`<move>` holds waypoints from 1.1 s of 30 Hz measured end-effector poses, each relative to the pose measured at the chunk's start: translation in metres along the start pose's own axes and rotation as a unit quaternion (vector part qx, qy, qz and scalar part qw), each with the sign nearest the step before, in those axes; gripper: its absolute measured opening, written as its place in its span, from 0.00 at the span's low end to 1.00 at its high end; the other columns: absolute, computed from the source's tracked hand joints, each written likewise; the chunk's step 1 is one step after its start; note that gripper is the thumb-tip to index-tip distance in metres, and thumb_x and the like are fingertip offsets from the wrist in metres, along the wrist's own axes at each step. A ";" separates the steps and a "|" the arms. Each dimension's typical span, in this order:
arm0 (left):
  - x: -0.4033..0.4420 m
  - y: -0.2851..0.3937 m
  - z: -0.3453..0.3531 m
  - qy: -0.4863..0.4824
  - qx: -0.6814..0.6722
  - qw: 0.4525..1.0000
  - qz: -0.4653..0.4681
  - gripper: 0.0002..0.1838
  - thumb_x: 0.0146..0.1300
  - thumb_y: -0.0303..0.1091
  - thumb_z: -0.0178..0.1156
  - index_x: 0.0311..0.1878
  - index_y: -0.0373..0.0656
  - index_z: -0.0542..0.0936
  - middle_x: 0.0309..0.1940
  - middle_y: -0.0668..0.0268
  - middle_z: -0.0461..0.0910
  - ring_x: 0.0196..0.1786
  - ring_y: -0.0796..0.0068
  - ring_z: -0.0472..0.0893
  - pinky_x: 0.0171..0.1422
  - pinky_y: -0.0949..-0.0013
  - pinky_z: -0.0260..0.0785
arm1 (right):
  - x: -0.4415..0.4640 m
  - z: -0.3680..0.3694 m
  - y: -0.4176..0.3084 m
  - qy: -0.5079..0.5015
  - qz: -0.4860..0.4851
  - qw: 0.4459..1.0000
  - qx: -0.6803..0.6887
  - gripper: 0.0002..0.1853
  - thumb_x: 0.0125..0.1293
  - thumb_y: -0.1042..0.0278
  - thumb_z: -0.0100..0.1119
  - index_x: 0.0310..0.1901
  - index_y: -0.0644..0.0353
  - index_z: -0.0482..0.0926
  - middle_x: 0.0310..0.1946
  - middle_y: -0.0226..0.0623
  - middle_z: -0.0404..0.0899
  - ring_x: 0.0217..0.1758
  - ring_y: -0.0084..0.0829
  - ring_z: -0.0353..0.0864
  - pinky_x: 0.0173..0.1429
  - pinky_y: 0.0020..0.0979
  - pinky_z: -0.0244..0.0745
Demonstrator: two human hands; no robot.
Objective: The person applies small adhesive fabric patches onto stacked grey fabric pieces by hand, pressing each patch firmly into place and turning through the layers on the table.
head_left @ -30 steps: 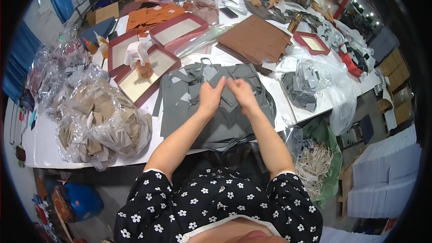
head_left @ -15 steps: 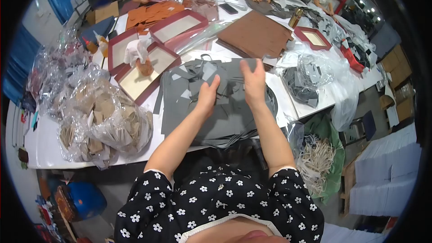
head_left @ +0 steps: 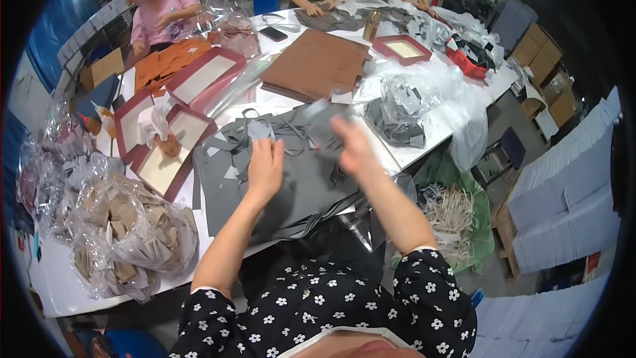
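Observation:
A pile of flat dark grey pieces with straps (head_left: 285, 192) lies on the white table in front of me. My left hand (head_left: 265, 171) is on the left part of the pile, beside a small pale piece (head_left: 260, 130); its fingers are close together, and what they hold, if anything, is hidden. My right hand (head_left: 352, 148) is blurred by motion over the pile's right side. A smeared grey and white shape shows near its fingertips; whether it is held is unclear. Behind the pile sits a stack of brown sheets (head_left: 317, 65).
Maroon trays (head_left: 205, 77) and a plastic bag of beige pieces (head_left: 132, 225) are on the left. Clear bags with dark pieces (head_left: 397, 116) lie right. A green sack of cords (head_left: 454, 219) stands below the table's right edge. Several people work across the table.
The view has turned to the right. My hands were close together over the pile, then moved apart; the right hand lifted a grey piece and is now blurred at the right side.

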State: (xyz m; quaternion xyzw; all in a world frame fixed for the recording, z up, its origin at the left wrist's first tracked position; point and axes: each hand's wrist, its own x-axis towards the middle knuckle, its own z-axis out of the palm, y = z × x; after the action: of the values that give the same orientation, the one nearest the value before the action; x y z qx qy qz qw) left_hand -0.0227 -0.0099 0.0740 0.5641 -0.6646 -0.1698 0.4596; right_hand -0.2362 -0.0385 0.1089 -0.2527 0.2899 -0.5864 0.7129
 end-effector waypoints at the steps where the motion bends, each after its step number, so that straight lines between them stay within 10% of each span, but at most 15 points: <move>1: -0.004 -0.003 -0.005 -0.027 -0.032 0.999 -0.010 0.16 0.72 0.43 0.51 0.38 0.36 0.74 0.37 0.54 0.72 0.37 0.56 0.76 0.43 0.59 0.68 | 0.003 0.000 -0.037 -0.006 -0.094 0.995 -0.037 0.19 0.64 0.67 0.63 0.54 0.61 0.71 0.44 0.41 0.80 0.43 0.38 0.84 0.39 0.48 0.84; 5: -0.018 -0.019 -0.028 -0.105 -0.092 0.989 -0.052 0.14 0.70 0.40 0.55 0.36 0.36 0.74 0.34 0.57 0.73 0.33 0.64 0.74 0.39 0.63 0.67 | 0.047 -0.047 -0.166 0.279 -0.551 0.686 -0.385 0.23 0.65 0.66 0.60 0.57 0.70 0.66 0.51 0.49 0.73 0.53 0.38 0.74 0.60 0.36 0.68; 8: -0.023 -0.037 -0.032 -0.101 -0.078 0.990 -0.065 0.14 0.68 0.40 0.56 0.35 0.36 0.75 0.30 0.58 0.76 0.32 0.61 0.76 0.39 0.61 0.68 | 0.073 -0.108 -0.218 0.296 -0.576 0.457 -0.610 0.24 0.63 0.71 0.55 0.60 0.66 0.64 0.54 0.54 0.72 0.57 0.52 0.73 0.63 0.44 0.66; 11: -0.022 -0.041 -0.043 -0.074 -0.021 0.992 -0.098 0.13 0.67 0.39 0.56 0.34 0.37 0.76 0.32 0.55 0.79 0.36 0.55 0.78 0.40 0.57 0.68 | 0.082 -0.184 -0.206 0.157 -0.111 0.426 -0.884 0.24 0.64 0.72 0.49 0.62 0.67 0.65 0.56 0.63 0.73 0.59 0.58 0.74 0.64 0.47 0.65; 14: -0.014 -0.054 -0.063 -0.020 0.055 0.992 -0.113 0.12 0.65 0.38 0.56 0.35 0.37 0.77 0.33 0.54 0.80 0.40 0.50 0.79 0.43 0.53 0.69 | 0.108 -0.263 -0.196 0.055 0.059 0.286 -0.955 0.20 0.56 0.69 0.57 0.49 0.72 0.79 0.49 0.69 0.76 0.58 0.61 0.74 0.60 0.46 0.71; 19: -0.013 -0.091 -0.080 -0.011 0.172 0.985 -0.028 0.09 0.61 0.37 0.61 0.35 0.40 0.80 0.35 0.56 0.80 0.44 0.53 0.78 0.48 0.53 0.70 | 0.078 -0.198 -0.193 0.207 -0.089 0.439 -0.870 0.23 0.61 0.67 0.53 0.56 0.70 0.74 0.50 0.66 0.77 0.55 0.58 0.77 0.61 0.46 0.71; 26: 0.000 -0.119 -0.047 0.014 0.202 0.979 0.008 0.10 0.57 0.38 0.65 0.38 0.42 0.82 0.36 0.59 0.80 0.46 0.55 0.78 0.51 0.55 0.70 | 0.081 -0.086 -0.136 0.282 -0.351 0.336 -0.827 0.16 0.60 0.71 0.51 0.50 0.61 0.78 0.47 0.47 0.80 0.53 0.48 0.79 0.57 0.45 0.71; 31: 0.009 -0.124 -0.043 -0.046 0.185 0.977 -0.096 0.09 0.58 0.38 0.65 0.35 0.43 0.81 0.35 0.61 0.79 0.44 0.59 0.78 0.48 0.58 0.70 | 0.069 0.020 -0.009 -0.029 -0.434 0.576 -0.692 0.09 0.62 0.74 0.55 0.43 0.63 0.79 0.40 0.42 0.80 0.46 0.44 0.80 0.55 0.39 0.71; 33: 0.008 -0.128 -0.043 -0.025 0.143 0.983 -0.109 0.08 0.58 0.37 0.64 0.34 0.43 0.80 0.34 0.62 0.78 0.42 0.60 0.77 0.47 0.59 0.69 | 0.069 0.031 0.052 -0.083 -0.237 0.664 -0.704 0.11 0.65 0.65 0.54 0.42 0.61 0.81 0.39 0.45 0.83 0.42 0.45 0.82 0.48 0.41 0.75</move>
State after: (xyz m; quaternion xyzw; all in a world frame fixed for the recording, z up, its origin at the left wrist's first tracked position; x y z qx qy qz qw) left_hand 0.0882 -0.0440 0.0039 0.6887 -0.6277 -0.1364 0.3363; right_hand -0.1685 -0.0956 0.0867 -0.7874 0.4860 -0.3333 0.1809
